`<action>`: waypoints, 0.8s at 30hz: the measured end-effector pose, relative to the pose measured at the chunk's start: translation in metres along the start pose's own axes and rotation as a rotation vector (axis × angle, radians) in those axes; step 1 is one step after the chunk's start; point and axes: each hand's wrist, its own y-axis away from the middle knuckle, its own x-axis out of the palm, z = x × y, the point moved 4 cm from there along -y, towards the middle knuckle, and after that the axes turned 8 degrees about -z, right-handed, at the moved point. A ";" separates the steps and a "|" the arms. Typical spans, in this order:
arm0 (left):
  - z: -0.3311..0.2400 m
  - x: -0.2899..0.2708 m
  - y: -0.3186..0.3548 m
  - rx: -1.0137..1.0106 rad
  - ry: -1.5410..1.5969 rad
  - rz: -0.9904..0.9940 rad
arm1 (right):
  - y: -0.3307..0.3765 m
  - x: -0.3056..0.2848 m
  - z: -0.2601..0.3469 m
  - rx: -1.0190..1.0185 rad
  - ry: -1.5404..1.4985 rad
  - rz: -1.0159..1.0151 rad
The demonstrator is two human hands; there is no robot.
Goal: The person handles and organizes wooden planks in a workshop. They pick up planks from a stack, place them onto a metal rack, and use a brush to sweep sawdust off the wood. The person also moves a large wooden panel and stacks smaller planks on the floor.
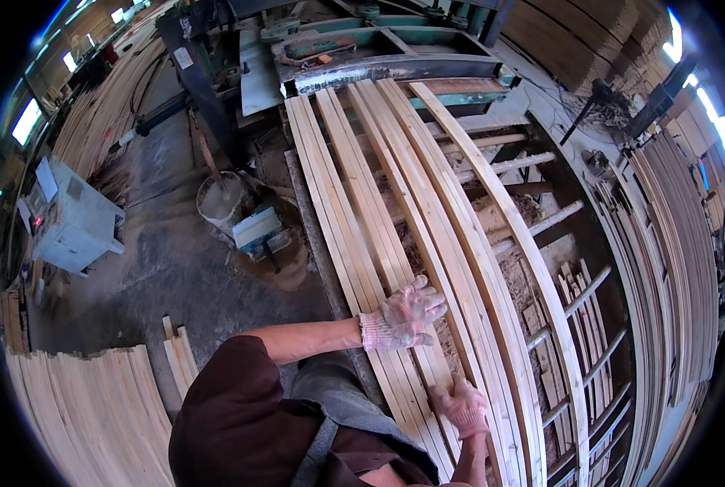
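Long, pale wooden strips [342, 227] lie side by side in groups on a roller frame, running from near me to the machine at the far end. My left hand [407, 312], in a whitish knitted glove, rests on the left groups with its fingers apart. Closer to me, my right hand [462, 406], also gloved, touches the strips beside the gap in the middle. Its thumb stands away from the fingers. A single curved-looking strip [513, 219] lies separately to the right, across the rollers [557, 217].
A green and grey machine [395, 61] stands at the far end. To the left are a bucket [220, 199], a blue-white box [257, 227] and a pale cabinet [74, 215]. Stacked boards [94, 414] fill the lower left; more strips [655, 268] lie right.
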 end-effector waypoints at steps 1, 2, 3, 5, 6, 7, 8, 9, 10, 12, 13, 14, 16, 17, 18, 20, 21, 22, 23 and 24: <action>0.001 0.005 -0.004 -0.076 0.109 0.301 | -0.009 -0.002 0.005 0.038 0.016 0.094; -0.002 0.004 -0.006 -0.071 0.083 0.315 | -0.011 -0.006 0.012 0.007 0.025 0.037; -0.003 0.004 -0.006 -0.065 0.056 0.329 | -0.012 -0.007 0.021 -0.024 0.034 -0.021; -0.005 -0.002 -0.005 -0.074 0.021 0.332 | -0.024 -0.012 0.034 -0.063 -0.105 -0.007; -0.010 -0.003 -0.008 -0.074 0.058 0.347 | -0.029 -0.011 0.034 -0.068 -0.278 0.036; -0.013 -0.006 -0.015 -0.076 0.086 0.356 | -0.036 -0.012 0.034 -0.082 -0.449 0.071; -0.014 -0.009 -0.020 -0.079 0.112 0.365 | -0.042 -0.012 0.032 -0.097 -0.620 0.108; -0.011 -0.012 -0.023 -0.075 0.105 0.365 | -0.044 -0.006 0.025 -0.085 -0.616 0.145; -0.008 -0.012 -0.023 -0.079 0.107 0.366 | -0.041 -0.004 0.022 -0.052 -0.548 0.141; -0.003 -0.020 -0.018 -0.083 0.069 0.217 | -0.035 0.002 0.024 0.011 -0.408 0.132; 0.000 -0.031 -0.010 -0.083 0.025 0.068 | -0.032 0.005 0.026 0.004 -0.373 0.120; 0.004 -0.047 -0.006 -0.079 -0.020 -0.077 | -0.035 0.015 0.023 0.002 -0.398 0.172; 0.020 -0.061 0.001 -0.106 0.054 -0.079 | -0.032 0.015 0.017 0.006 -0.454 0.182; 0.026 -0.063 0.005 -0.116 0.059 -0.083 | -0.033 0.015 0.018 -0.016 -0.465 0.172; 0.033 -0.066 0.008 -0.124 0.065 -0.087 | -0.034 0.014 0.019 -0.035 -0.478 0.162; 0.045 -0.073 -0.003 -0.192 0.196 -0.085 | -0.029 0.009 0.018 -0.026 -0.505 0.179; 0.049 -0.079 -0.013 -0.259 0.271 -0.051 | -0.030 0.012 0.020 -0.005 -0.480 0.197; 0.050 -0.082 -0.024 -0.327 0.350 -0.023 | -0.031 0.013 0.017 0.018 -0.447 0.212; 0.051 -0.085 -0.037 -0.413 0.458 -0.063 | -0.032 0.015 0.015 0.013 -0.451 0.209; 0.054 -0.076 -0.042 -0.483 0.528 -0.095 | -0.031 0.017 0.012 0.010 -0.457 0.206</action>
